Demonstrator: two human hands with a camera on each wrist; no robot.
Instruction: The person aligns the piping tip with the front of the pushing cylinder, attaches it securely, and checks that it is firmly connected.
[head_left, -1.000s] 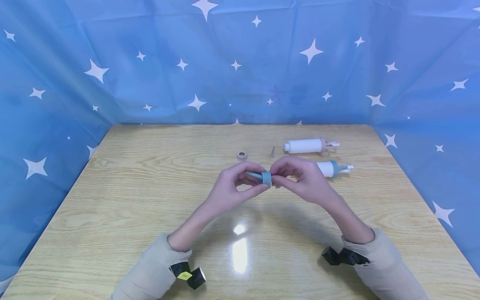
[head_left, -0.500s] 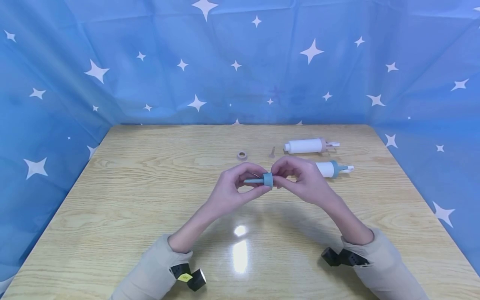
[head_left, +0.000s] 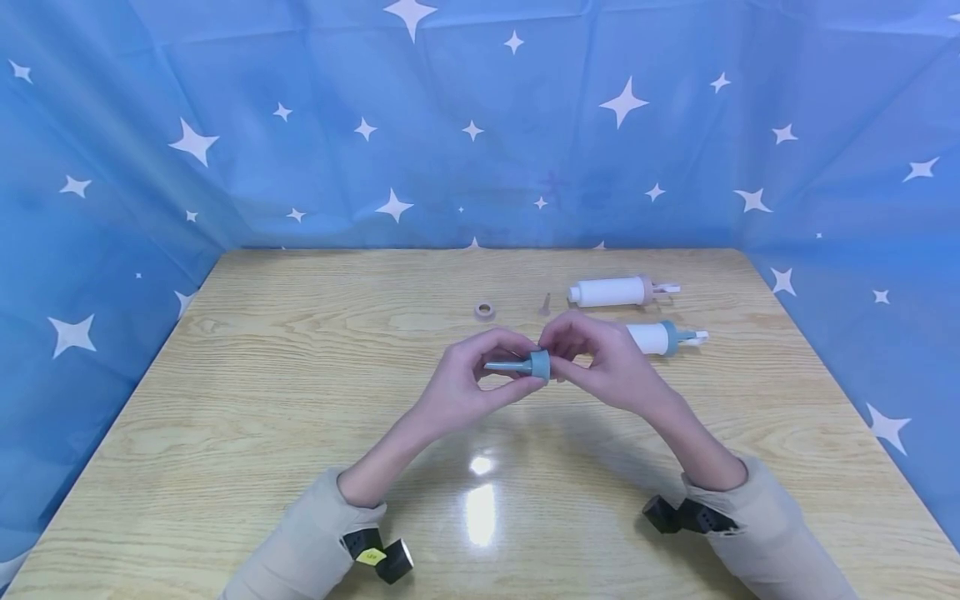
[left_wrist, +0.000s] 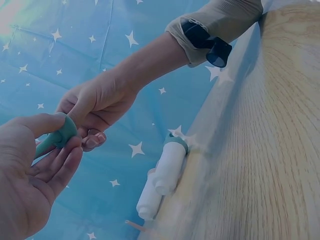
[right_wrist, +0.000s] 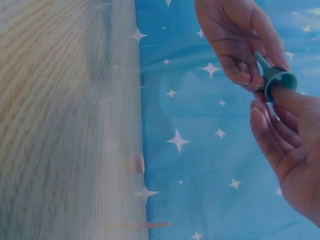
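While the left hand (head_left: 459, 383) pinches the teal nozzle (head_left: 539, 366) between thumb and fingers above the counter (head_left: 300, 375), we see the right hand (head_left: 613, 360), fingers curled, pinching the nozzle's wider hollow end.

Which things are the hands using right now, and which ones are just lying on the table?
In use: teal nozzle cap, pinched by left hand, touched by right hand.

Lying about, seemingly unused:
pink-ended tube
teal-ended tube
pinkish ring
small pinkish cone

Left fingers (head_left: 504, 337) and right fingers (head_left: 559, 328) curl close together.
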